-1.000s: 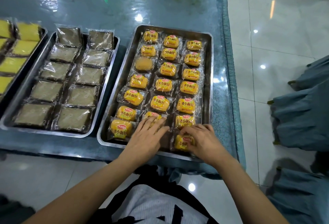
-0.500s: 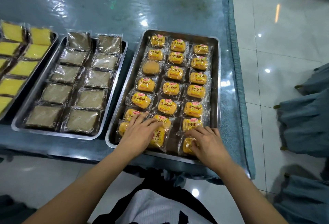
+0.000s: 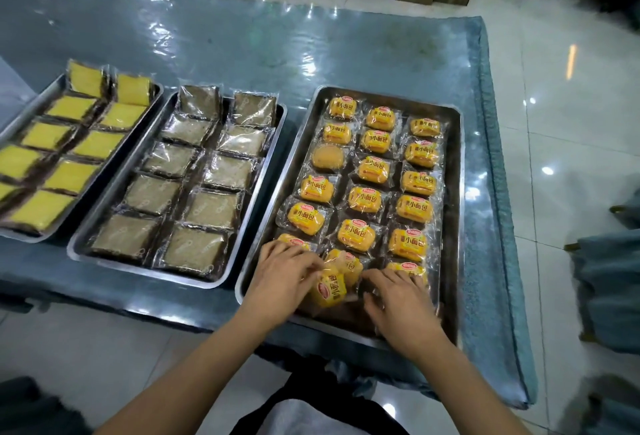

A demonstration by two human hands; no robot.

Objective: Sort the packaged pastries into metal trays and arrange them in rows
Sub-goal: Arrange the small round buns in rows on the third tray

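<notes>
Head view: right tray [image 3: 453, 192], three rows of orange buns nearly filled; only the near end looked unsettled. Left hand [image 3: 282, 275] gripped a tilted bun packet [image 3: 329, 287] at the tray's near edge. Right hand [image 3: 398, 299] lay flat, fingers spread, on near-right packets. Middle tray [image 3: 83, 244] of brown cakes and left tray [image 3: 41, 232] of yellow cakes appeared fully arranged.
</notes>
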